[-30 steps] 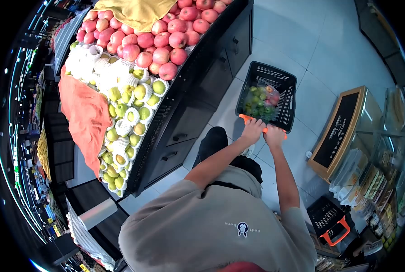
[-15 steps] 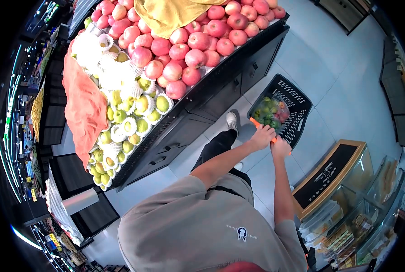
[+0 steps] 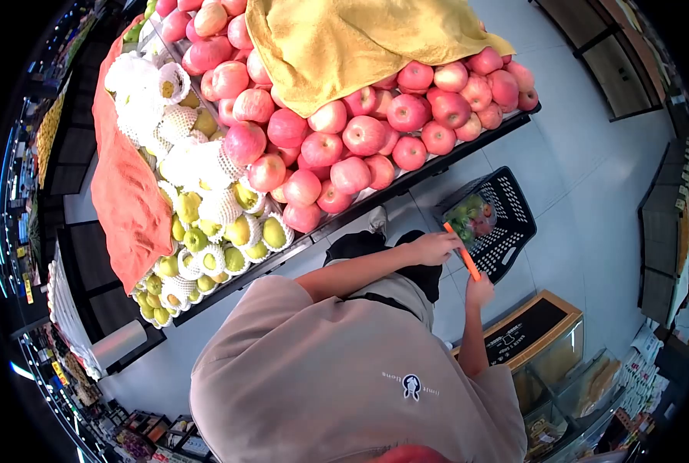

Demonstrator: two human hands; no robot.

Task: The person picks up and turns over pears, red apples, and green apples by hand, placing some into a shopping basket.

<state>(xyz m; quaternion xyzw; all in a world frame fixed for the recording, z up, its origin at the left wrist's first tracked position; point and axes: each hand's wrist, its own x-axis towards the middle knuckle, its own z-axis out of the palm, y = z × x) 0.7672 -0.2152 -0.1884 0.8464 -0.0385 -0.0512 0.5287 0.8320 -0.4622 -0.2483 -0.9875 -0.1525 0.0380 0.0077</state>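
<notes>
A black perforated shopping basket (image 3: pixel 514 220) with an orange handle (image 3: pixel 468 261) hangs in front of my legs. My right hand (image 3: pixel 480 290) is closed around the handle's lower end. Farther up, my left hand (image 3: pixel 437 248) has its fingers curled at the handle, with bare orange showing between the two hands. Inside the basket, clear plastic bags (image 3: pixel 471 216) hold green and reddish produce, partly covered by the handle and basket side.
Red apples (image 3: pixel 363 136) and pears in white foam nets (image 3: pixel 240 231) fill the stand ahead. A yellow cloth (image 3: pixel 336 46) and an orange-red cloth (image 3: pixel 128 201) drape over it. At right stands a wood-framed display case (image 3: pixel 545 328) with a black sign.
The fruit stand now looms larger and closer. My hands have moved apart along the handle, and the basket sits slightly lower and to the right in view.
</notes>
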